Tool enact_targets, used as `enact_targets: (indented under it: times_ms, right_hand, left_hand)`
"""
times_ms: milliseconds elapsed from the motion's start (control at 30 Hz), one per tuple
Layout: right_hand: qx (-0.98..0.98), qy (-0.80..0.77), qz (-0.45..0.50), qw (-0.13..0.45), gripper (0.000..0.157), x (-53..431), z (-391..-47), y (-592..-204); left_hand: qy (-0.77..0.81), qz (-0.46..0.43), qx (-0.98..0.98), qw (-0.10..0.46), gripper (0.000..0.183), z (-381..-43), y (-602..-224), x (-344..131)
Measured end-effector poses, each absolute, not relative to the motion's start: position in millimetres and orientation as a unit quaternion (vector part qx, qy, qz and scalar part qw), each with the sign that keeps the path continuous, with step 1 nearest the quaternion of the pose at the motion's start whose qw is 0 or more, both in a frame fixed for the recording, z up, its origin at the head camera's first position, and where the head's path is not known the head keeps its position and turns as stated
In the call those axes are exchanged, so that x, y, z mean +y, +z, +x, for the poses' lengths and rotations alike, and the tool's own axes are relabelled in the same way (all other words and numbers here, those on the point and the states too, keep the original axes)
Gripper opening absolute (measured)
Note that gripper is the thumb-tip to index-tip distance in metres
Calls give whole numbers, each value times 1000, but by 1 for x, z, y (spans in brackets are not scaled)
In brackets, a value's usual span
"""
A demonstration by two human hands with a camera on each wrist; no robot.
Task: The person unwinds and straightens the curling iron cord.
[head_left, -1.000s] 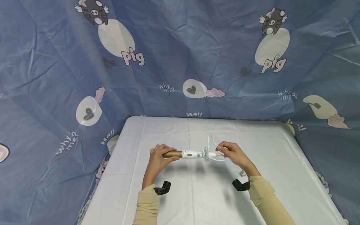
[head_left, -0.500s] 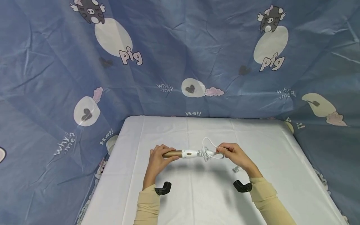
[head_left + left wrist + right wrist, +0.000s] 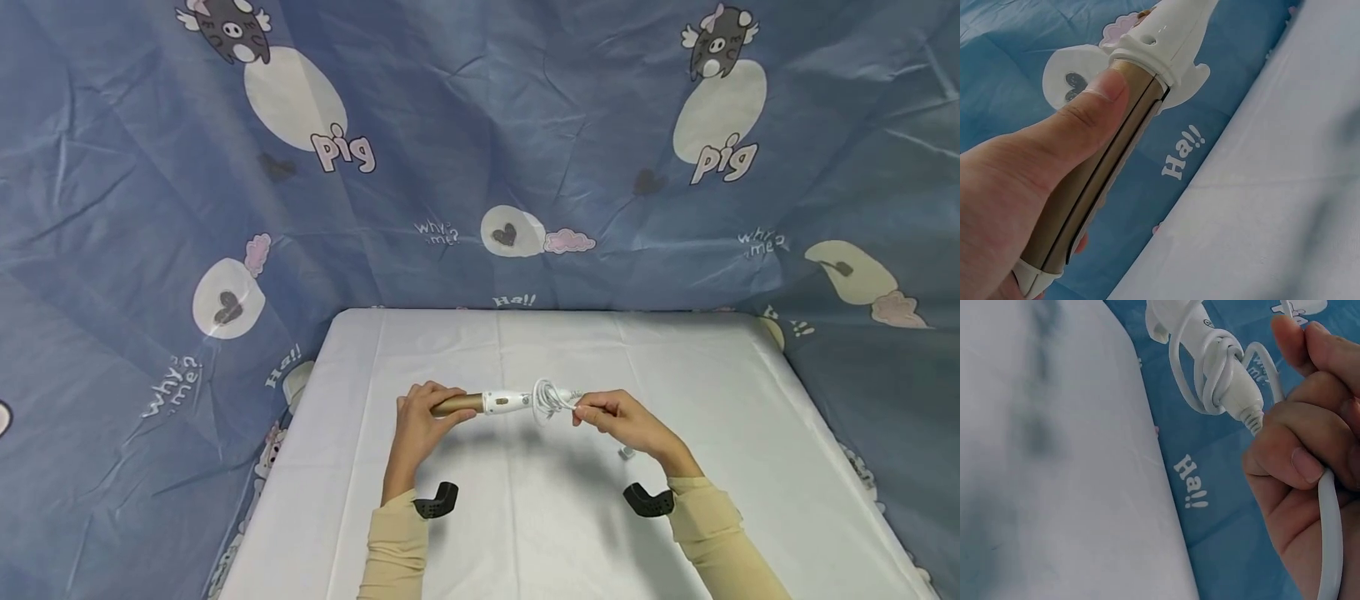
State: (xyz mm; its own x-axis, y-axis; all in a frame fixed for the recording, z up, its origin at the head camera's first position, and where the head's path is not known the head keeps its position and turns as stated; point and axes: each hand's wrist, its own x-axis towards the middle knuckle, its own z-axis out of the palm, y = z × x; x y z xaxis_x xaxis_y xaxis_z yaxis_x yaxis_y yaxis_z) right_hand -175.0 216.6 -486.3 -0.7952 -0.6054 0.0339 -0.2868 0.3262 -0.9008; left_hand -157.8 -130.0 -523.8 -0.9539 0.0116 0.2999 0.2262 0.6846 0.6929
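Note:
A curling iron [image 3: 504, 402] with a gold barrel [image 3: 1107, 159] and a white handle is held level above the table. My left hand [image 3: 422, 421] grips the barrel, thumb along its near side. White power cord [image 3: 551, 398] is looped around the handle [image 3: 1235, 384] towards its right end. Just right of those loops, my right hand [image 3: 624, 423] pinches the cord, with fingers curled round it in the right wrist view. A length of cord [image 3: 1330, 537] runs down out of the right hand. Below that hand, the small plug [image 3: 626, 452] shows in the head view.
A white-covered table [image 3: 510, 517] lies under both hands. Blue printed cloth [image 3: 450, 167] hangs behind it and along the sides. Each wrist carries a black camera mount [image 3: 437, 502].
The raised loop of cord above the handle has been pulled down and lies closer around it. My right hand has dropped slightly. The left hand keeps its grip on the barrel.

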Motion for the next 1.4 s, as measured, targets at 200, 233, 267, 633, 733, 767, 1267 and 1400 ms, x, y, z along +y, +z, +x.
enact_targets:
  times_ms: [200,233,267,633,733,767,1267,1400]
  right_hand:
    - [801,-496,-290,170,20,214,-172,-488]
    - [800,-496,-291,173,20,213,-171,-488]
    - [798,-497,-293,177,20,212,-170,-489]
    - [774,-494,-325,224,20,200,-167,-498]
    - [776,-487,-328,227,20,198,-165,-501]
    - [776,-486,-330,228,20,196,-165,-502]
    - [777,-462,-351,245,23,185,-166,-514]
    - [784,-451,-356,235,24,185,-168,-519]
  left_hand:
    - [-391,-66,-905,151,40,-158,-521,-130]
    - [-392,-67,-904,155,40,-158,-521,-130]
    - [-392,-67,-904,158,39,-158,-521,-130]
    - [-405,-75,-896,167,38,-157,-518,-131]
    - [-405,-78,-895,167,38,-157,-517,-131]
    - [-406,-79,-895,168,38,-157,-517,-131]
    - [-403,-84,-896,166,39,-156,-515,-131]
    - [-407,-90,-894,162,39,-155,-514,-131]
